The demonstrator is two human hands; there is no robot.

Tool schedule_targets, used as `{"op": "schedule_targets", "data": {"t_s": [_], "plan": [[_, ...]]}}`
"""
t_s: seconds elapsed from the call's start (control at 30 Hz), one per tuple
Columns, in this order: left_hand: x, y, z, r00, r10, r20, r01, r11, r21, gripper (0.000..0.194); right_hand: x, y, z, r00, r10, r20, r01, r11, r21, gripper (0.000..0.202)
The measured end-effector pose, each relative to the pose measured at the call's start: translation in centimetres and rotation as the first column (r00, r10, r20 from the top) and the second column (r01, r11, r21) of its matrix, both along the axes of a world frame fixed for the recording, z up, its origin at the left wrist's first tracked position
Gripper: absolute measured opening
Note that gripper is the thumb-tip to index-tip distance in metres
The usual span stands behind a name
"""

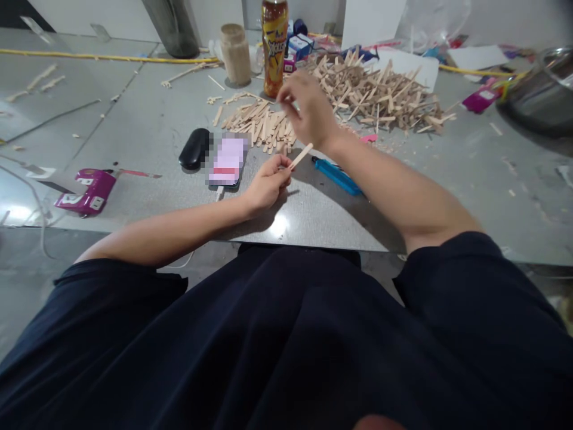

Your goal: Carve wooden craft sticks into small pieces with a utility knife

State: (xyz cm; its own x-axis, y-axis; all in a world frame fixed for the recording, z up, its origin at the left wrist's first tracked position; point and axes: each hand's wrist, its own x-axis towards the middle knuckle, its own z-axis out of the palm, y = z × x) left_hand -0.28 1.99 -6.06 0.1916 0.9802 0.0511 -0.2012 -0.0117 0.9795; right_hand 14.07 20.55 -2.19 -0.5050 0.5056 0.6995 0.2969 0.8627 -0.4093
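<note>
A single flat wooden stick is pinched in the fingers of my left hand, low over the table's near part. My right hand is raised beside the drink bottle, its fingers curved and apart, with nothing visible in them. Behind and below it lies a small pile of flat wooden sticks. A larger heap of wooden pieces spreads to the right. Near my right forearm lies a blue cutter-like tool.
A phone with a cable and a black case lie left of my left hand. Farther left is a purple tool. A jar stands at the back, and a metal bowl sits at the far right.
</note>
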Motion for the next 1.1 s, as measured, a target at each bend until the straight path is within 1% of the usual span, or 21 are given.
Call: {"op": "schedule_targets", "data": {"t_s": [0.07, 0.13, 0.17, 0.23, 0.27, 0.3, 0.33, 0.4, 0.47, 0.6, 0.7, 0.73, 0.8, 0.87, 0.9, 0.93, 0.97, 1.03, 1.1], "plan": [[0.0, 0.3, -0.1, 0.998, 0.055, -0.026, -0.054, 0.998, 0.016, 0.029, 3.0, -1.7, 0.5, 0.985, -0.035, -0.169, 0.032, 0.999, -0.023, 0.025], [0.1, 0.6, -0.1, 0.994, 0.081, -0.067, -0.079, 0.996, 0.028, 0.03, 5.5, -4.4, 0.1, 0.961, -0.042, -0.272, 0.018, 0.996, -0.09, 0.031], [0.1, 0.6, 0.0, 0.992, 0.086, -0.093, -0.084, 0.996, 0.027, 0.03, 6.5, -6.0, -0.4, 0.958, -0.031, -0.284, -0.009, 0.99, -0.138, 0.034], [0.2, 0.6, 0.2, 0.983, 0.095, -0.157, -0.093, 0.995, 0.018, 0.027, 7.7, -9.6, -1.6, 0.966, -0.006, -0.258, -0.079, 0.945, -0.316, 0.042], [0.3, 0.6, 0.3, 0.976, 0.102, -0.192, -0.1, 0.995, 0.018, 0.026, 7.9, -11.2, -2.2, 0.975, -0.018, -0.222, -0.068, 0.924, -0.376, 0.045], [0.3, 0.6, 0.3, 0.968, 0.108, -0.225, -0.105, 0.994, 0.025, 0.024, 8.0, -12.7, -2.6, 0.985, -0.002, -0.173, -0.077, 0.889, -0.451, 0.046], [0.3, 0.6, 0.3, 0.961, 0.116, -0.252, -0.109, 0.993, 0.04, 0.024, 7.8, -13.9, -3.0, 0.988, 0.02, -0.151, -0.095, 0.852, -0.515, 0.046], [0.3, 0.4, 0.1, 0.95, 0.126, -0.285, -0.107, 0.991, 0.079, 0.025, 7.2, -15.5, -3.3, 0.991, 0.031, -0.132, -0.105, 0.787, -0.608, 0.041], [0.3, 0.2, -0.1, 0.941, 0.132, -0.312, -0.106, 0.989, 0.098, 0.025, 6.4, -16.1, -3.1, 0.991, -0.009, -0.135, -0.082, 0.749, -0.657, 0.037], [0.1, -0.1, -0.7, 0.914, 0.144, -0.378, -0.106, 0.987, 0.119, 0.021, 5.6, -16.0, -2.3, 0.991, -0.089, -0.098, -0.011, 0.68, -0.733, 0.04], [-0.3, -0.2, -1.1, 0.889, 0.161, -0.428, -0.088, 0.979, 0.186, 0.015, 5.7, -16.1, -1.8, 0.991, -0.11, -0.078, 0.013, 0.654, -0.756, 0.039], [-0.5, -0.2, -1.3, 0.87, 0.178, -0.459, -0.084, 0.972, 0.219, 0.014, 5.7, -16.2, -1.7, 0.991, -0.116, -0.073, 0.021, 0.651, -0.759, 0.039], [-0.8, -0.4, -1.4, 0.806, 0.222, -0.549, -0.066, 0.955, 0.289, 0.013, 5.8, -16.2, -1.7, 0.992, -0.115, -0.059, 0.03, 0.647, -0.762, 0.041], [-0.9, -0.6, -1.3, 0.737, 0.267, -0.621, -0.044, 0.936, 0.35, 0.015, 5.7, -16.0, -1.9, 0.994, -0.094, -0.054, 0.02, 0.649, -0.761, 0.043], [-0.9, -0.8, -1.2, 0.716, 0.282, -0.639, -0.037, 0.929, 0.369, 0.016, 5.6, -15.9, -2.1, 0.995, -0.078, -0.061, 0.005, 0.653, -0.757, 0.045], [-0.8, -0.9, -1.1, 0.714, 0.29, -0.637, -0.04, 0.925, 0.377, 0.016, 5.6, -15.7, -2.4, 0.995, -0.063, -0.073, -0.014, 0.661, -0.75, 0.048], [-0.6, -1.0, -0.9, 0.735, 0.284, -0.615, -0.049, 0.928, 0.37, 0.016, 5.5, -15.5, -2.8, 0.995, -0.051, -0.091, -0.033, 0.673, -0.739, 0.052], [-0.3, -1.0, -0.4, 0.82, 0.223, -0.527, -0.067, 0.952, 0.299, 0.015, 5.5, -15.1, -3.4, 0.99, -0.052, -0.132, -0.056, 0.711, -0.701, 0.058], [-0.1, -0.9, 0.1, 0.905, 0.119, -0.409, -0.051, 0.984, 0.173, 0.017, 5.7, -14.8, -4.0, 0.986, -0.06, -0.158, -0.058, 0.756, -0.652, 0.06]]}}
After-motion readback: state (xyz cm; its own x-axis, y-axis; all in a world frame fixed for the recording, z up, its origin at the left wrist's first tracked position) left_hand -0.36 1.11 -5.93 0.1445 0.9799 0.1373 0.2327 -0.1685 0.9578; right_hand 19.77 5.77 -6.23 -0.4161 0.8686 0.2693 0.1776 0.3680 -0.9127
